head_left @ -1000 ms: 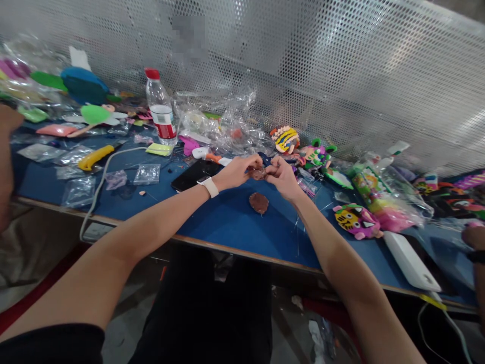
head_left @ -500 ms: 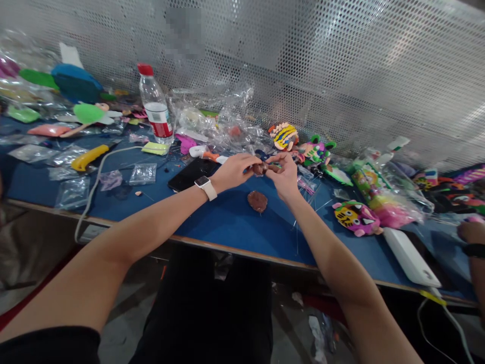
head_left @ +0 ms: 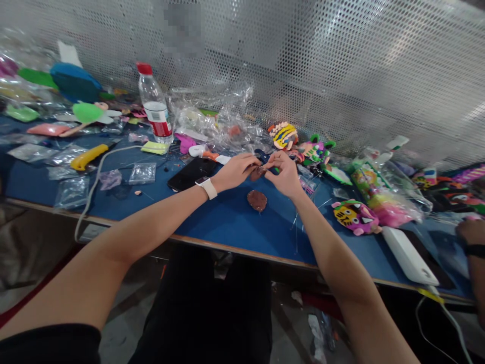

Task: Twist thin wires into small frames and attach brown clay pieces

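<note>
A lump of brown modelling clay [head_left: 257, 173] is pinched in the fingers of my left hand [head_left: 239, 171]. At its right side my right hand [head_left: 283, 172] has thumb and forefinger pressed together; whatever they pinch there is too small to make out. Below both hands a flattened brown clay disc [head_left: 257, 200] lies on the blue table [head_left: 227, 222], touched by neither. Behind my left wrist are a dark phone [head_left: 192, 173] and a white and orange tool [head_left: 208, 153].
Left stand a red-capped bottle [head_left: 154, 108], a yellow-handled cutter [head_left: 89, 156] and a white cable [head_left: 93, 187]. Right are a clay tiger face [head_left: 355, 217], a white power bank [head_left: 409, 257] and another person's hand [head_left: 472, 232]. Plastic bags [head_left: 215, 119] lie along the perforated metal panel [head_left: 322, 55].
My right fingers have shifted slightly at the clay lump and now pinch close to its upper right. My left hand has barely moved; the clay disc lies where it was.
</note>
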Action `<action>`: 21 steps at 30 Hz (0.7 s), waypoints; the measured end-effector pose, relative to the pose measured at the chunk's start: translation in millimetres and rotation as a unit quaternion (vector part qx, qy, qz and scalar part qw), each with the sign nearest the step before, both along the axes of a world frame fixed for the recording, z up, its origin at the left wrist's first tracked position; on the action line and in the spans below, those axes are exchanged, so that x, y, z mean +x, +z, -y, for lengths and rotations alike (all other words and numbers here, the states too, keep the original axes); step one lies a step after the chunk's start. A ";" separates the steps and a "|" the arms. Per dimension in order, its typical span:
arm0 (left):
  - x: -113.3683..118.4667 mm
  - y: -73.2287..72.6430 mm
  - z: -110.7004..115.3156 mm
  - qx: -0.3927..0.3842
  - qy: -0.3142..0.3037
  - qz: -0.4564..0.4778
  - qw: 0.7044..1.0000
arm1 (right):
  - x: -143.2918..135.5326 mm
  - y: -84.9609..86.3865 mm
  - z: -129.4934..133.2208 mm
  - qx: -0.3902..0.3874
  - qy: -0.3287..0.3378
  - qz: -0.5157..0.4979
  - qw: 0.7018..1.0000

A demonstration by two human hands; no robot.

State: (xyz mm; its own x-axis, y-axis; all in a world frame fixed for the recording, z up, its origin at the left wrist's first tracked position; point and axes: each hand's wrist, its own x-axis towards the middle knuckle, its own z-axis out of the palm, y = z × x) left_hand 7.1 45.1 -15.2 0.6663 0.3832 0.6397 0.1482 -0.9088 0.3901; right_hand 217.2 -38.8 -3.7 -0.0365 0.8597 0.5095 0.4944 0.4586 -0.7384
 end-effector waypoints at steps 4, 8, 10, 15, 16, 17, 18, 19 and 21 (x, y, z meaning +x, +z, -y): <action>0.2 -0.6 -1.1 -0.010 -0.006 -0.014 1.000 | 2.2 2.2 0.5 -0.032 0.048 0.043 0.997; -1.5 -0.2 -1.9 -0.044 -0.027 0.002 0.999 | 2.9 -0.2 0.4 -0.064 0.077 0.006 0.995; -2.4 0.5 -2.4 -0.070 -0.039 0.015 0.997 | 3.6 -2.1 -0.4 -0.067 0.067 -0.028 0.995; -3.0 3.0 -3.6 -0.134 -0.078 0.030 0.987 | 9.9 -5.5 -4.2 -0.031 0.009 -0.070 0.997; -2.8 3.4 -3.7 -0.146 -0.088 0.030 0.985 | 11.2 -5.9 -4.5 -0.033 0.008 -0.068 0.997; -2.5 3.9 -3.7 -0.157 -0.099 0.029 0.982 | 12.2 -6.1 -4.6 -0.038 0.011 -0.066 0.997; -2.4 4.1 -3.6 -0.166 -0.110 0.027 0.980 | 12.6 -6.3 -4.4 -0.042 0.015 -0.066 0.997; -2.3 4.3 -3.4 -0.174 -0.120 0.025 0.977 | 12.5 -6.3 -3.9 -0.044 0.020 -0.067 0.997; -2.7 3.9 -2.7 -0.182 -0.136 0.028 0.973 | 10.8 -5.9 -2.4 -0.045 0.027 -0.072 0.996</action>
